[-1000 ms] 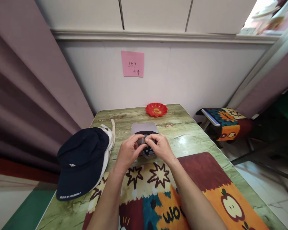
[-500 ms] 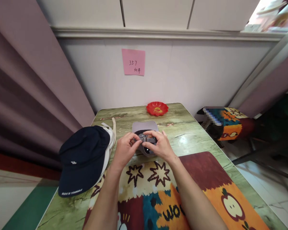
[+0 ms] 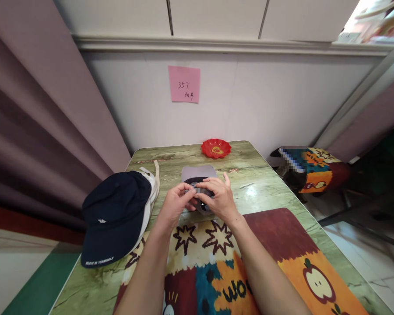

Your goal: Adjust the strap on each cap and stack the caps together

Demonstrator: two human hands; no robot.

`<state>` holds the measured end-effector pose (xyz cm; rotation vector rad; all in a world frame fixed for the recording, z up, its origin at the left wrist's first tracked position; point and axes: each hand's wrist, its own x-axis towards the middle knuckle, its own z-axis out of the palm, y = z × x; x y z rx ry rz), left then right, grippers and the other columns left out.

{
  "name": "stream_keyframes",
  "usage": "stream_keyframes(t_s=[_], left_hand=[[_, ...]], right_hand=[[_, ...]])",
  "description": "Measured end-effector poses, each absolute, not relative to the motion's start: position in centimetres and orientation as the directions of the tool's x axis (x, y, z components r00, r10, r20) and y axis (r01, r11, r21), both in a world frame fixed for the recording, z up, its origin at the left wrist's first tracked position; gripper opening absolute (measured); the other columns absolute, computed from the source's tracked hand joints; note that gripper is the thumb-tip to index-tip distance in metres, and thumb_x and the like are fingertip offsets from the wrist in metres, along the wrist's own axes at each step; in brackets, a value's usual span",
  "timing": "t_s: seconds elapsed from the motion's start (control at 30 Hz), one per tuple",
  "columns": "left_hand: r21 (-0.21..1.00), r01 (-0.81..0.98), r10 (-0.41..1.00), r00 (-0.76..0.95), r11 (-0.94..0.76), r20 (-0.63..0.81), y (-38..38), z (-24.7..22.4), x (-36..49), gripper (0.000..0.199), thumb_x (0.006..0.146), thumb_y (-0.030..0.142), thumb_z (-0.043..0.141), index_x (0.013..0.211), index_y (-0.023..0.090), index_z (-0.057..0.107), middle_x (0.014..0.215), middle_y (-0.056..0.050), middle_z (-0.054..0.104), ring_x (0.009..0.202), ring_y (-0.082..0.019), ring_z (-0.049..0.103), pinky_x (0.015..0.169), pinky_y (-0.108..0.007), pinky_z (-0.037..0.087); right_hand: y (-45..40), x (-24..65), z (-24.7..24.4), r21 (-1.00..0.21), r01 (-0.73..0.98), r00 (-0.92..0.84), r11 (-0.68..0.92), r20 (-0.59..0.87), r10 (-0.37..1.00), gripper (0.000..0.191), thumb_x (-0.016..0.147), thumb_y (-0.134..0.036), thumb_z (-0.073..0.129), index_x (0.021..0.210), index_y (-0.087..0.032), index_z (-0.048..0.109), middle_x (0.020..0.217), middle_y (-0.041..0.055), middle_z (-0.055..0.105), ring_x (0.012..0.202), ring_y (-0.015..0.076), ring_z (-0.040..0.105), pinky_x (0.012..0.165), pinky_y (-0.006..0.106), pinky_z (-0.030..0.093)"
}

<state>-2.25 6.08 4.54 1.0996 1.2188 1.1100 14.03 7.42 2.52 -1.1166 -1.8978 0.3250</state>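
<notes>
A grey cap (image 3: 198,172) lies on the table near its middle, brim toward the wall and its strap side toward me. My left hand (image 3: 178,201) pinches the strap's left part between thumb and index finger. From the right, my right hand (image 3: 220,197) grips the strap with thumb and fingers, its little finger raised. The fingertips of both hands meet over the cap's back opening and hide most of the strap and its buckle.
Dark blue and white caps (image 3: 116,214) are stacked at the table's left edge. A red scalloped dish (image 3: 216,149) stands near the wall. A patterned mat (image 3: 276,236) covers the near part of the green marbled table (image 3: 249,175).
My left hand has shifted slightly right, with its lower fingers now further under the strap. The fingers of my right hand have closed further over it, and its little finger sticks up more.
</notes>
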Motion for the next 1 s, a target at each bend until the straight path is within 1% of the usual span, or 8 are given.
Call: stream_keyframes(t_s=[0.17,0.43,0.57,0.67,0.73,0.87,0.93,1.0], left_hand=[[0.993,-0.036,0.994,-0.007,0.109,-0.109,6.0,4.7,-2.0,0.029,0.069,0.04,0.074,0.073,0.017,0.057,0.063,0.001,0.066,0.057,-0.013,0.064,0.062,-0.027,0.056],[0.998,-0.011,0.998,0.03,0.055,-0.055,6.0,4.3,-2.2,0.027,0.074,0.039,0.07,0.074,0.018,0.054,0.065,0.003,0.065,0.061,-0.014,0.066,0.066,-0.027,0.054],[0.991,0.13,0.999,-0.003,-0.039,0.04,6.1,4.5,-2.6,0.022,0.079,0.037,0.066,0.081,0.018,0.056,0.066,0.003,0.062,0.051,-0.01,0.056,0.052,-0.021,0.046],[0.96,0.25,0.99,-0.035,-0.127,0.14,6.1,4.7,-3.0,0.032,0.078,0.035,0.068,0.106,0.02,0.062,0.08,0.001,0.066,0.045,-0.006,0.047,0.043,-0.02,0.039],[0.954,0.272,0.992,0.048,-0.125,0.117,6.1,4.6,-3.2,0.037,0.082,0.037,0.065,0.116,0.021,0.063,0.075,0.001,0.063,0.043,-0.007,0.045,0.04,-0.021,0.038],[0.965,0.259,0.988,0.154,-0.045,0.005,6.3,4.0,-3.5,0.029,0.083,0.042,0.062,0.098,0.018,0.068,0.055,0.005,0.05,0.04,-0.01,0.044,0.037,-0.021,0.035],[0.971,0.238,0.988,0.151,-0.022,-0.015,6.4,3.8,-3.7,0.026,0.081,0.043,0.064,0.089,0.018,0.066,0.053,0.005,0.049,0.04,-0.009,0.043,0.037,-0.02,0.034],[0.978,0.208,0.985,0.167,-0.001,-0.035,6.4,3.9,-3.9,0.026,0.08,0.043,0.066,0.085,0.018,0.064,0.051,0.006,0.048,0.04,-0.008,0.041,0.038,-0.019,0.032]], right_hand=[[7.2,13.7,2.6,-0.581,0.59,-0.218,0.56,0.553,0.804,0.015,0.088,-0.038,0.067,0.099,-0.03,0.073,0.103,0.0018,0.076,0.113,0.0229,0.064,0.121,0.057,0.001],[7.2,13.7,2.8,-0.588,0.565,-0.239,0.579,0.555,0.797,0.015,0.09,-0.036,0.063,0.099,-0.028,0.072,0.106,0.0038,0.076,0.117,0.0242,0.063,0.121,0.056,0.002],[7.4,13.8,2.6,-0.611,0.55,-0.243,0.569,0.535,0.809,0.016,0.088,-0.034,0.066,0.102,-0.029,0.071,0.109,0.0028,0.075,0.117,0.023,0.062,0.121,0.055,0.004],[7.4,13.6,2.4,-0.626,0.536,-0.252,0.566,0.522,0.815,0.018,0.087,-0.032,0.067,0.104,-0.03,0.072,0.108,0.0026,0.075,0.116,0.0226,0.063,0.12,0.055,0.007],[7.4,13.6,2.4,-0.633,0.522,-0.273,0.571,0.511,0.816,0.02,0.087,-0.029,0.066,0.106,-0.031,0.071,0.111,0.0026,0.074,0.116,0.022,0.062,0.12,0.054,0.009],[7.4,14.3,2.8,-0.699,0.492,-0.309,0.519,0.417,0.855,0.032,0.085,-0.025,0.066,0.116,-0.031,0.067,0.113,0.002,0.073,0.114,0.021,0.062,0.119,0.055,0.008],[7.5,14.8,3.0,-0.724,0.503,-0.322,0.472,0.35,0.88,0.025,0.086,-0.028,0.065,0.11,-0.03,0.069,0.109,0.0018,0.074,0.11,0.0215,0.063,0.118,0.058,0.006],[7.7,15.4,3.1,-0.725,0.532,-0.324,0.438,0.303,0.896,0.014,0.09,-0.031,0.059,0.096,-0.029,0.072,0.101,0.0014,0.075,0.105,0.0216,0.064,0.117,0.06,0.004]])
